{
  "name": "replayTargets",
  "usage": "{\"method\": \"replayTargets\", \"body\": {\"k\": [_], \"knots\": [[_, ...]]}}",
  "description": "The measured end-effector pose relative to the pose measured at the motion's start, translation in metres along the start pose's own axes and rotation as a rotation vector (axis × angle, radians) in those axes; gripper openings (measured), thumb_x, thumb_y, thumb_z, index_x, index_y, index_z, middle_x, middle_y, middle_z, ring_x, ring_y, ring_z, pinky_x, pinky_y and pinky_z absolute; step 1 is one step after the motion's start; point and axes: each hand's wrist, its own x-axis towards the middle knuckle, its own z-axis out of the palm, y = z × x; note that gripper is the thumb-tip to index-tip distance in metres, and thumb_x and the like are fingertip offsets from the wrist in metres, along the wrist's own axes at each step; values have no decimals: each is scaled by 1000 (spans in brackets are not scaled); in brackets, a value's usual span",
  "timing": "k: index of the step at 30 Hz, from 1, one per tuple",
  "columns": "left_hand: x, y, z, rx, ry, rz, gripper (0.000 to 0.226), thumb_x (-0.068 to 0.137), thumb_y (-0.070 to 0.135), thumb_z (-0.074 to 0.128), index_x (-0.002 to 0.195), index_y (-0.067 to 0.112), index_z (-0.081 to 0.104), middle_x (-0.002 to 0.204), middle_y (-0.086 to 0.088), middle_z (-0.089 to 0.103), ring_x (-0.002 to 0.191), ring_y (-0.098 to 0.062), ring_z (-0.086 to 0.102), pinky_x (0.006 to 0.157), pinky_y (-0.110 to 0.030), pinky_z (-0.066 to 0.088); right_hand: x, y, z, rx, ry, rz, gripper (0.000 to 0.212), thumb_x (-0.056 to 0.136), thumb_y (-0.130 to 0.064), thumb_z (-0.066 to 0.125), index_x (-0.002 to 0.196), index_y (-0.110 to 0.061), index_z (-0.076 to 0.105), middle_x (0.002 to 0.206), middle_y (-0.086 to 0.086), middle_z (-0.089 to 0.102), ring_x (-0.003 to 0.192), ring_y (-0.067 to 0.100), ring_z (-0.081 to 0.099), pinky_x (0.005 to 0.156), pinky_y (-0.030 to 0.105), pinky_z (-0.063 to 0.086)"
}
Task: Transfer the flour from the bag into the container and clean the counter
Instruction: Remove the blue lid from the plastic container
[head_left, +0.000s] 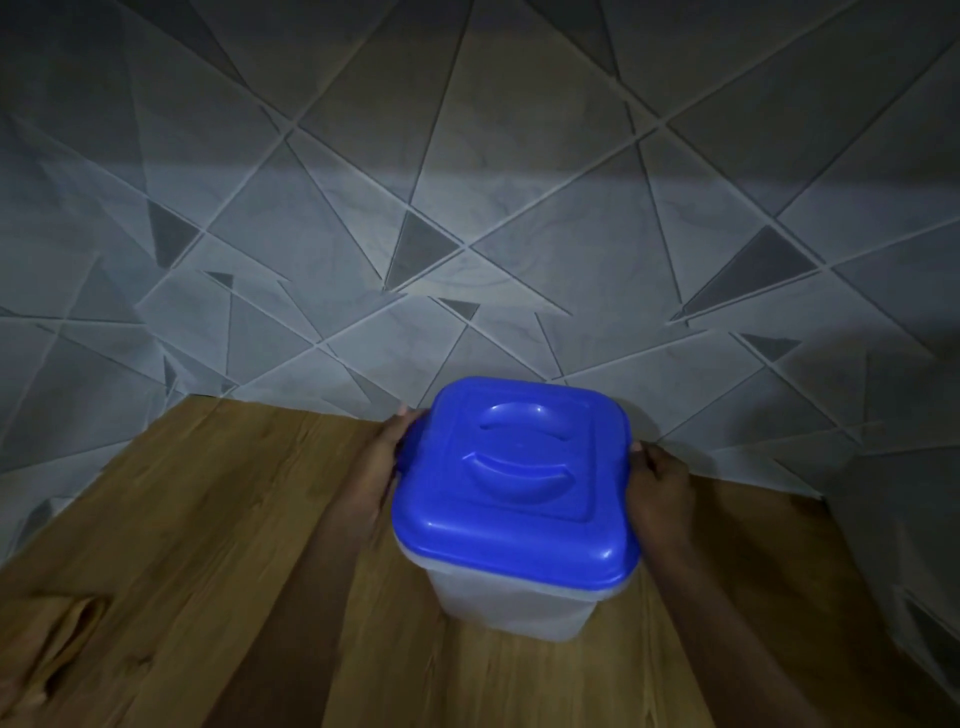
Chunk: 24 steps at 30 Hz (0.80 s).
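I count one container (511, 597), translucent and squarish, with one blue lid (514, 480) seated on top. The lid carries a moulded round recess with a bar across it. The container stands on the wooden counter (208, 545), near its back edge, close to the tiled wall (467, 182).

I have two hands in view. My left hand (382, 473) is pressed flat against the container's left side just under the lid rim, fingers wrapped round toward the far corner. My right hand (662, 493) grips the right side the same way, fingertips at the lid edge. Both are clamped on the container, one on each side.

Light is dim, and I cannot tell what the container holds through its cloudy wall.
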Motion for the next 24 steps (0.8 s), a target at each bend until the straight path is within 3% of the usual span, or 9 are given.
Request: {"method": "replayTargets", "body": {"k": [2,4,9,12,14,17,20,22,24], "knots": [[-1,6,4,72,-44,19,39,100,43,55,124,16,67,125,-5,70,116,-22,65,107,-43,48,0,-5,4,-4,14,-11,30,105,-27,47,99,-10,71,96,12,70,85,28,61,79,34,46],[0,7,4,148,-36,71,46,94,49,62,128,18,64,129,-5,68,121,-25,63,111,-48,45,-2,-11,8,-7,8,-35,31,105,-24,46,93,-7,69,91,14,69,83,30,61,73,31,41],[-4,22,15,42,17,43,43,99,36,59,124,1,64,122,-15,70,113,-33,66,106,-51,48,1,-25,11,-21,15,-48,42,104,-35,46,76,-9,63,86,17,68,83,32,61,77,35,45],[-8,38,24,-39,33,80,36,100,20,57,127,-3,61,117,-17,68,105,-29,64,97,-43,51,-1,-37,3,39,13,-74,43,103,-33,50,64,-15,55,71,6,63,74,25,58,66,32,41],[-14,55,31,-68,29,151,33,98,11,57,127,-3,62,116,-14,70,103,-24,67,97,-40,52,-2,-44,-4,179,6,-108,35,101,-30,55,69,-20,61,69,-5,63,68,12,58,63,27,44],[-18,74,45,-117,-3,210,33,95,9,58,126,-1,63,119,-11,71,103,-22,70,96,-36,55,2,-54,-23,491,10,-42,10,97,-24,63,96,-20,72,91,-7,74,81,6,68,74,23,56],[-26,90,69,-266,-6,191,31,95,16,55,120,1,65,121,-12,71,106,-26,69,99,-37,54,16,-46,-48,808,94,157,12,93,-7,66,103,-12,70,101,3,74,95,17,71,77,30,57],[-34,92,94,-384,-5,148,22,95,14,49,104,4,66,102,-11,74,91,-24,71,87,-31,58,23,-33,-64,965,113,239,21,89,-5,66,110,-7,68,111,12,72,111,31,67,79,34,57],[-43,80,123,-449,-45,121,18,94,11,48,87,6,64,84,-9,73,78,-24,69,72,-27,59,20,-23,-80,1090,103,273,31,89,-12,65,118,-3,66,118,18,70,114,37,65,77,37,59]]}}
